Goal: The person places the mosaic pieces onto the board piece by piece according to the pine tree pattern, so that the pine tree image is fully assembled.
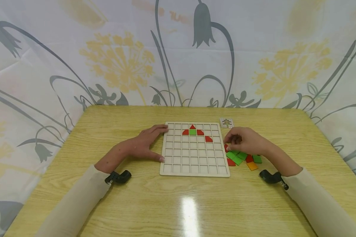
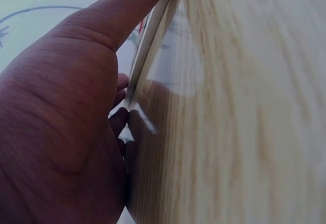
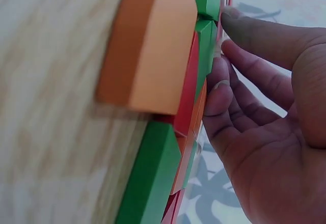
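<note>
A pale grid board (image 1: 185, 161) lies on the table, with red pieces and one green square (image 1: 192, 132) in its upper cells. Along its left edge my left hand (image 1: 142, 144) rests spread, fingertips at the upper corner side and thumb lower down. In the left wrist view the thumb (image 2: 127, 10) lies against the board's rim. My right hand (image 1: 247, 141) is just beyond the board's right edge, pinching a red piece (image 1: 226, 147) between thumb and fingertips. Under it lies a loose pile of green tiles (image 1: 234, 158), red pieces and orange ones.
A small card (image 1: 226, 123) with a printed tree-like pattern on a grid lies by the board's top right corner. An orange tile (image 1: 252, 165) sits at the near side of the pile. Behind the table hangs a flower-printed cloth (image 1: 178, 59).
</note>
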Demonstrator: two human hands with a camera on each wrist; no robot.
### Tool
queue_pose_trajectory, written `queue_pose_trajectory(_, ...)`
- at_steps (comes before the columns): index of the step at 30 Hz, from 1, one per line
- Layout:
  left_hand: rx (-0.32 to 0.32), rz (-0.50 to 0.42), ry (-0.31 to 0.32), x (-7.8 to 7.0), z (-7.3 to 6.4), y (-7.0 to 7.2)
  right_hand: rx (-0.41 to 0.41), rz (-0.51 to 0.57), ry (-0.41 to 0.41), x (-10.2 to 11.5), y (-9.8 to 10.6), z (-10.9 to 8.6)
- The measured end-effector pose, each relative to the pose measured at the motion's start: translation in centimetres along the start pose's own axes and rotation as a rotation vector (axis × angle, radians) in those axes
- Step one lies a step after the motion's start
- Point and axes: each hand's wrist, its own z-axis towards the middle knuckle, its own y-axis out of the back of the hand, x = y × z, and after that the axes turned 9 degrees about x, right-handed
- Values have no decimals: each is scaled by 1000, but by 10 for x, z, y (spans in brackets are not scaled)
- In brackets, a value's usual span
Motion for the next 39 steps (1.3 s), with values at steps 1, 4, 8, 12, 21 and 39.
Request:
queue_pose_trajectory(1, 0, -2, 0, 0, 0, 0, 4, 4, 2, 0, 0, 0)
queue_pose_trajectory(4, 1, 0, 1, 0, 0, 0, 9, 9, 31, -2, 0, -1)
queue_pose_trajectory(8, 0, 1, 3, 1, 1, 0, 12, 3, 97, -3, 1, 0)
queue_pose_trajectory(12, -3, 3, -4, 2, 1, 0, 4, -35, 119, -3, 1, 0)
queue_pose_trajectory(21, -4, -1, -9, 2, 1, 0, -8, -127, 34, 0, 2, -1)
queue_pose_trajectory(39, 6, 2, 9, -2, 0, 1, 3, -193, 30, 0, 1, 1)
